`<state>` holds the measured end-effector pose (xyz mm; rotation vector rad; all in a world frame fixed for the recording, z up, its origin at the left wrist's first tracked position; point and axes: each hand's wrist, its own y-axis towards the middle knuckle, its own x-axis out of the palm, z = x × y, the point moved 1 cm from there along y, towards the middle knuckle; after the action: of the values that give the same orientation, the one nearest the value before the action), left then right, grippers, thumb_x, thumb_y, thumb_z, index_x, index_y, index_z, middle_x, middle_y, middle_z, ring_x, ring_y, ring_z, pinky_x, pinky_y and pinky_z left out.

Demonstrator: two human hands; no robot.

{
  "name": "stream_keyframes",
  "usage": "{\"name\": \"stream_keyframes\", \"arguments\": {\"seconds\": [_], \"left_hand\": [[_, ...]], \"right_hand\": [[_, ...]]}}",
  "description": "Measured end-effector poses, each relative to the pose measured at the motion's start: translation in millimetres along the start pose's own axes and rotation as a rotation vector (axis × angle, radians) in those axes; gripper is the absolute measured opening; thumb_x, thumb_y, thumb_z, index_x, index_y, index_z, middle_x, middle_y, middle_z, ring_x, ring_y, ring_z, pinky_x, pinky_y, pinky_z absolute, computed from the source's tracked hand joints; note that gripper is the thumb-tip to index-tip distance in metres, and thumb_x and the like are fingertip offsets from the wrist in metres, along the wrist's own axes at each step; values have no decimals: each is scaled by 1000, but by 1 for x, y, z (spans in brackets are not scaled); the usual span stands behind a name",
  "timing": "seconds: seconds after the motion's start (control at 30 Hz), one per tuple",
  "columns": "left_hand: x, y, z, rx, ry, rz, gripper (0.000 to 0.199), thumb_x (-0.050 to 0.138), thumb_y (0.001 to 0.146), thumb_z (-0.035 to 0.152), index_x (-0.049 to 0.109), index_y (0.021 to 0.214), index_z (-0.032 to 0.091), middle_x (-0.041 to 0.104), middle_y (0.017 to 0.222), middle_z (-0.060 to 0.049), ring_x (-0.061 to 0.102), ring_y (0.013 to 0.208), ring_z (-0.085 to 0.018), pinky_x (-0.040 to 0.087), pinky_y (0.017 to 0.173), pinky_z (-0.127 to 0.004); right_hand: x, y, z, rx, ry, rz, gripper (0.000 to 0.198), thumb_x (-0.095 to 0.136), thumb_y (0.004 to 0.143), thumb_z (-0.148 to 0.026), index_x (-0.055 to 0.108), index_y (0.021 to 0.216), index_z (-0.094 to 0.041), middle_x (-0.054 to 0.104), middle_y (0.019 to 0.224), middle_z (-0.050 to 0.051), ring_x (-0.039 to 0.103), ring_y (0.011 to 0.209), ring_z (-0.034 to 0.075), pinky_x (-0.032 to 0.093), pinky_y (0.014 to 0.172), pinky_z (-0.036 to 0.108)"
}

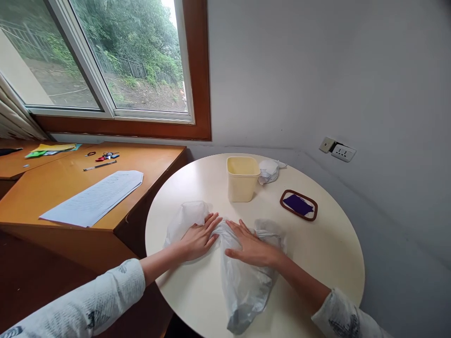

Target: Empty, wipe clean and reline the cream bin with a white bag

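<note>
A thin, crumpled white plastic bag lies across the round table, one end hanging toward the near edge. My left hand rests palm down on its left part, fingers stretched out. Pressing on the bag's right part is my right hand, palm down too, with the thumb apart from the fingers. The fingertips of both hands come close together near the bag's middle. Beyond them stands a cream plastic bin, upright. To its right lies a brown oval-cornered rim with dark purple cloth inside it.
Another bunched white plastic bag sits beside the bin on the round table. At left, an orange wooden desk carries paper sheets, a pen and keys. A wall with a socket borders the table's far side.
</note>
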<state>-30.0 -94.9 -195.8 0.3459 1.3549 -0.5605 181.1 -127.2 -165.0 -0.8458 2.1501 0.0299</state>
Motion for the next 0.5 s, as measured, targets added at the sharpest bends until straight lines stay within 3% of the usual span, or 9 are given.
{"name": "stream_keyframes", "arguments": {"seconds": [0.13, 0.2, 0.3, 0.4, 0.5], "left_hand": [[-1, 2, 2, -2, -5, 14, 53, 16, 93, 42, 11, 142, 23, 14, 150, -5, 15, 137, -19, 34, 99, -35], [-2, 2, 0, 13, -20, 38, 52, 17, 93, 41, 10, 141, 23, 19, 149, -5, 17, 136, -19, 36, 97, -33], [-4, 3, -6, 55, -49, 44, 52, 18, 93, 38, 7, 141, 22, 25, 147, -5, 23, 134, -18, 38, 94, -32], [-9, 4, -15, 140, -42, -13, 53, 24, 92, 36, 7, 141, 24, 21, 148, -5, 22, 135, -20, 39, 93, -32], [-16, 7, -25, 228, -14, -55, 54, 31, 91, 37, 14, 140, 27, 20, 148, -5, 22, 134, -23, 39, 93, -33]], "right_hand": [[19, 3, -2, 32, -14, 115, 107, 58, 64, -63, -7, 142, -29, -2, 151, 0, -15, 135, 25, 8, 110, 46], [21, 2, 0, 16, -3, 135, 108, 62, 65, -56, -9, 141, -28, -2, 151, 0, -11, 136, 23, 10, 111, 43], [11, -2, 8, -70, 4, 98, 85, 51, 80, -40, -5, 142, -26, 8, 150, 1, 4, 137, 18, 7, 112, 40], [-6, -5, 23, -193, -34, 81, 60, 37, 87, -22, 15, 142, -27, 25, 146, -1, 18, 135, 14, 5, 113, 39], [-19, -3, 41, -277, -70, 114, 61, 33, 81, -6, 28, 138, -27, 36, 141, -1, 27, 132, 14, 13, 112, 40]]}}
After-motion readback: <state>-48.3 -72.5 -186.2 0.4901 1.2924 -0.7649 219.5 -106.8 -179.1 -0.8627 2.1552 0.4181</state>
